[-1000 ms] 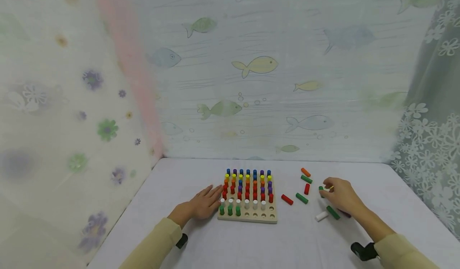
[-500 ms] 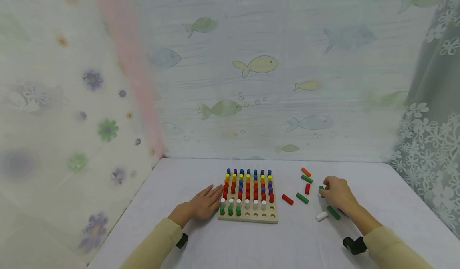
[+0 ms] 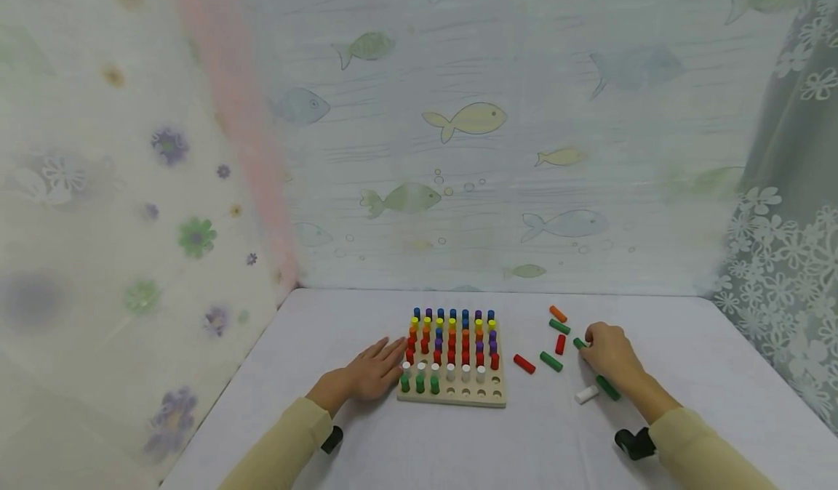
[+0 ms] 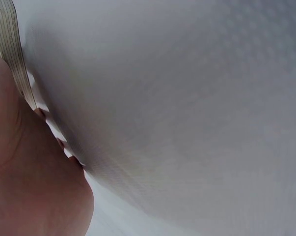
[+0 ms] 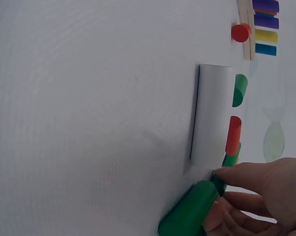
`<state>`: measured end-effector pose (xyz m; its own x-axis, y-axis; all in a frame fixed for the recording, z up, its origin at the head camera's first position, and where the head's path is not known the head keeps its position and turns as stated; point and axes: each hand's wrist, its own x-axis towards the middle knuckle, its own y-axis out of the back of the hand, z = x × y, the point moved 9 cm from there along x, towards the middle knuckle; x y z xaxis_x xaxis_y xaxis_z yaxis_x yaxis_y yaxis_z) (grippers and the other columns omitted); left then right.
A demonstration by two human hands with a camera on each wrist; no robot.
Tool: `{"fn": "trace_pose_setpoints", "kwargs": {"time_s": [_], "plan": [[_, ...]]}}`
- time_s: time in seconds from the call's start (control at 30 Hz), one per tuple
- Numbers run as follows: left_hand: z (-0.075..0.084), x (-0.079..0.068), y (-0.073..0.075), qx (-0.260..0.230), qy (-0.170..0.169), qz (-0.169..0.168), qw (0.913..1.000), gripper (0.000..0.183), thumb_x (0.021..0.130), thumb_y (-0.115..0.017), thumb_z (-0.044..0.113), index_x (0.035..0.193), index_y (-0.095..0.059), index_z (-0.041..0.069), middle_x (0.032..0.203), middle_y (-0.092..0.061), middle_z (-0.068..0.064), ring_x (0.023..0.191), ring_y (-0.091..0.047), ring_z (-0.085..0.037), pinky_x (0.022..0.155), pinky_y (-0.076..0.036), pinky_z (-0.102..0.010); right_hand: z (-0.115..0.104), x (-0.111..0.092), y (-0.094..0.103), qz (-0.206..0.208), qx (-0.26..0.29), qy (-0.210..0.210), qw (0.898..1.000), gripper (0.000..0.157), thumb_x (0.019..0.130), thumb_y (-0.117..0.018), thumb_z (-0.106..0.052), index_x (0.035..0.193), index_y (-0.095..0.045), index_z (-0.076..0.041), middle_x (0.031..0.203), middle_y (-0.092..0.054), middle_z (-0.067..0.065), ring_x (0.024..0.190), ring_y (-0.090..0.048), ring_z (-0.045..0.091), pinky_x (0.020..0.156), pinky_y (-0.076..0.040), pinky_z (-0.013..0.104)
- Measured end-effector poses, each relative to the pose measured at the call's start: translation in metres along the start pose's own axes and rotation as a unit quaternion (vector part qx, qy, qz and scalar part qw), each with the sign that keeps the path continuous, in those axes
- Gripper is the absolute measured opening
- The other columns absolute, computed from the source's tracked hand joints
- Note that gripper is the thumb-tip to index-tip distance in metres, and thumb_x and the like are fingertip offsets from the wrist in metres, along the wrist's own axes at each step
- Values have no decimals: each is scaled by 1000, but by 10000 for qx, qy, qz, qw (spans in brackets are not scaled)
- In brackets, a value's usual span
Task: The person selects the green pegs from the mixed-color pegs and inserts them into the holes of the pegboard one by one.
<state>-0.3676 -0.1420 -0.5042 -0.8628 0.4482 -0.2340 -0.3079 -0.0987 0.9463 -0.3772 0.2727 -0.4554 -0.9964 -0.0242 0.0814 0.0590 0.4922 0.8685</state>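
Note:
In the head view a wooden pegboard (image 3: 452, 401) holds rows of coloured pegs. My left hand (image 3: 375, 368) lies flat on the cloth, fingers straight, fingertips at the board's left edge. To the right, my right hand (image 3: 612, 354) pinches a green peg (image 3: 579, 343) between thumb and fingers, low over the cloth. The right wrist view shows the thumb (image 5: 246, 176) against that peg, mostly covered by the hand. Close below lie another green peg (image 3: 608, 388) and a white peg (image 3: 587, 394). In the left wrist view the palm (image 4: 35, 187) rests beside the board's side (image 4: 13, 54).
Between board and right hand lie loose red pegs (image 3: 524, 363) and green pegs (image 3: 551, 361). An orange peg (image 3: 558, 313) lies farther back. Uncovered holes (image 3: 481, 392) show at the board's front right. A patterned fish curtain (image 3: 484, 185) hangs behind the white table (image 3: 393, 454).
My right hand and forearm have shifted slightly left, and the pinched green peg has moved left with the fingers. A bit of yellow by the fingers is now hidden. My left hand stays put.

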Motion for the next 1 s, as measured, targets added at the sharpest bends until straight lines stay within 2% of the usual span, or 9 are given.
{"fn": "trace_pose_setpoints", "kwargs": {"time_s": [0.4, 0.67, 0.87, 1.0], "plan": [[4, -3, 5, 18, 15, -8, 10000, 64, 110, -35, 44, 165, -20, 15, 171, -20, -1, 158, -12, -32, 125, -18, -54, -2, -3, 0, -125, 216, 62, 9997, 16, 92, -67, 1, 99, -65, 15, 86, -66, 17, 74, -56, 24, 63, -53, 36], [2, -4, 3, -31, 27, -62, 10000, 64, 110, -33, 45, 165, -19, 16, 172, -18, -1, 158, -11, -32, 125, -17, -56, -4, -6, 6, -96, 238, 276, 9993, 20, 93, -65, -1, 103, -65, 16, 90, -67, 20, 77, -58, 24, 66, -53, 38], [3, -4, 4, 2, 28, -41, 10000, 64, 110, -33, 46, 165, -19, 17, 172, -18, 1, 158, -12, -30, 125, -19, -54, -4, -9, 9, -115, 396, 268, 9988, 22, 95, -64, -4, 106, -65, 15, 92, -68, 17, 79, -59, 24, 67, -54, 38], [4, -4, 4, 11, 11, -34, 10000, 64, 111, -33, 46, 165, -19, 17, 172, -18, 0, 158, -12, -31, 125, -19, -56, -8, -13, 14, -70, 450, 404, 9981, 22, 95, -65, -5, 106, -66, 14, 91, -69, 16, 79, -61, 22, 67, -55, 38]]}}
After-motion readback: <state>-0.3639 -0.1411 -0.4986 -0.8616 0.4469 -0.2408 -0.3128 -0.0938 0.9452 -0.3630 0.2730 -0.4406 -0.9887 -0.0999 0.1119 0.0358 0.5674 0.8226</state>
